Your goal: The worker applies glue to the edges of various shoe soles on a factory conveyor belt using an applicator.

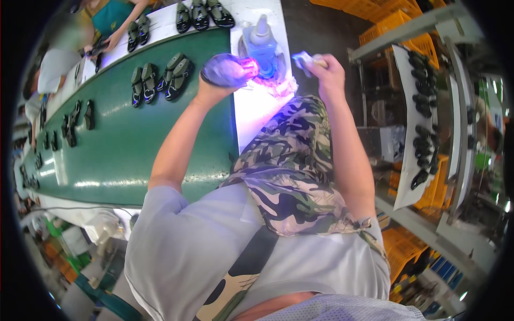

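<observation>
My left hand [212,91] is wrapped round a dark, glossy shoe [214,69], smeared by motion, above the right edge of the green worktop. Pink-red light falls on the shoe's right end. My right hand [333,75] is raised to the right of the white table strip, closed on a small pale tool [303,60] with a whitish-blue end. Its exact kind cannot be made out. Between the hands stands a translucent blue container [262,52] with a white conical top. Bright violet-white light floods the table in front of it, where a crumpled whitish cloth [288,86] lies.
Several black strap shoes stand on the green worktop [134,150] and on its white far ledge [160,21]. A person [115,21] at far left handles a shoe. On the right are a metal rack [455,107] with a white shelf of black shoes, and orange crates [396,27].
</observation>
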{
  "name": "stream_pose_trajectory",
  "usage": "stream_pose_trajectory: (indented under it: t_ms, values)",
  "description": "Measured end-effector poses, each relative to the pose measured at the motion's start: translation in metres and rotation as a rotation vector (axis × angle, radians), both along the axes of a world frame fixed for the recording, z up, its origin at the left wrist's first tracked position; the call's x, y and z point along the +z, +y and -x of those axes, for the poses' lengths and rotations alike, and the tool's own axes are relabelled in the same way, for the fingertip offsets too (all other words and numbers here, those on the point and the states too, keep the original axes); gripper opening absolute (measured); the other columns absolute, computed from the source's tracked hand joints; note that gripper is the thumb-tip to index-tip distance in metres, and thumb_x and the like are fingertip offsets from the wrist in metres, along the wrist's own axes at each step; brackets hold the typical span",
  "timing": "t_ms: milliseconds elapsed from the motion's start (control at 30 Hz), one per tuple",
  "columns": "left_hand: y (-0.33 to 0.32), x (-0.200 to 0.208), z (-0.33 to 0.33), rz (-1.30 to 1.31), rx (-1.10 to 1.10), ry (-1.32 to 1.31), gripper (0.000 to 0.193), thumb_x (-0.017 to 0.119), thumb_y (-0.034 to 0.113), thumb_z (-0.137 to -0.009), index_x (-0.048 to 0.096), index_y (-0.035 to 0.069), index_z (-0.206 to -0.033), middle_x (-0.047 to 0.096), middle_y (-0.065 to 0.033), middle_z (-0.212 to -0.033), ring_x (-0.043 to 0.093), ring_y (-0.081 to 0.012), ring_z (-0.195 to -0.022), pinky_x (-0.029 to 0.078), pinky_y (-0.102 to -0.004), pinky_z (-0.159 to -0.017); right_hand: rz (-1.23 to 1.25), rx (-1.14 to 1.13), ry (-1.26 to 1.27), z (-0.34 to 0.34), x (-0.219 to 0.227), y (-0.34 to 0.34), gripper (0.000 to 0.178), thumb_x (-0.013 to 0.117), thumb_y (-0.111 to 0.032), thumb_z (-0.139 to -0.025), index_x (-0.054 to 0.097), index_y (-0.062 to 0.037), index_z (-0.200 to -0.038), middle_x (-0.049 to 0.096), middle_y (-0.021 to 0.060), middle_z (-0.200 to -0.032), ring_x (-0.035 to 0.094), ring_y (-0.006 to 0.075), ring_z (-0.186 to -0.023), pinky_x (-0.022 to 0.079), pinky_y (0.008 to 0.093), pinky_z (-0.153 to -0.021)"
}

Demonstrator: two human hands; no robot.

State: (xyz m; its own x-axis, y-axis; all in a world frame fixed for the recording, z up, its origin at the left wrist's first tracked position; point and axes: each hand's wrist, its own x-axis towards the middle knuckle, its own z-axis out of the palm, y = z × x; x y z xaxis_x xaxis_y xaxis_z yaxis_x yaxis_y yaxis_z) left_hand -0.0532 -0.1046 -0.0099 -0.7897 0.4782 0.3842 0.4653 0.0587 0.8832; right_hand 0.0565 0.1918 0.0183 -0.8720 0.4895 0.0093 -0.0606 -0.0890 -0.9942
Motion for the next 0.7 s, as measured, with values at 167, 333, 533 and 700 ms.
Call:
stream_pose_trajectory:
  t_ms: [167,333,533,700]
  values:
    - [0.022,0.055,-0.004,0.05,-0.165,0.639,0.051,0.081,0.006,-0.066,0.06,0.0,-0.112,0.067,-0.0187,-0.111,0.066,-0.0347,-0.103,0.053,-0.0403,-0.093,-0.143,0.116,0.099,0.012,0.033,-0.033,0.02,0.079,-0.004,-0.076,0.062,-0.0011,-0.086,0.062,0.0013,-0.083,0.058,0.0089,-0.076,0.049,0.0242,-0.068]
    - [0.029,0.077,-0.013,0.038,-0.228,0.773,0.046,0.076,0.003,-0.068,0.059,-0.001,-0.111,0.066,-0.0201,-0.113,0.065,-0.0371,-0.108,0.053,-0.043,-0.095,-0.146,0.117,0.051,0.011,0.054,-0.047,0.018,0.076,-0.001,-0.079,0.06,-0.0004,-0.088,0.063,0.0034,-0.085,0.061,0.0106,-0.075,0.052,0.0257,-0.071]
    - [0.037,0.083,-0.017,0.062,-0.226,0.766,0.049,0.078,0.004,-0.067,0.058,-0.001,-0.112,0.065,-0.0198,-0.112,0.065,-0.038,-0.107,0.053,-0.0429,-0.093,0.028,0.125,0.114,0.005,0.049,-0.047,0.021,0.079,-0.004,-0.075,0.061,-0.0018,-0.084,0.061,0.0002,-0.075,0.057,0.0073,-0.067,0.048,0.023,-0.06]
    - [0.042,0.074,-0.018,0.106,-0.161,0.739,0.05,0.078,0.004,-0.066,0.058,-0.001,-0.111,0.065,-0.0199,-0.109,0.065,-0.0381,-0.103,0.053,-0.0418,-0.089,0.265,0.265,0.088,-0.008,0.051,-0.054,0.019,0.077,0.0,-0.076,0.062,-0.0014,-0.087,0.063,0.0031,-0.08,0.061,0.0106,-0.072,0.05,0.0251,-0.065]
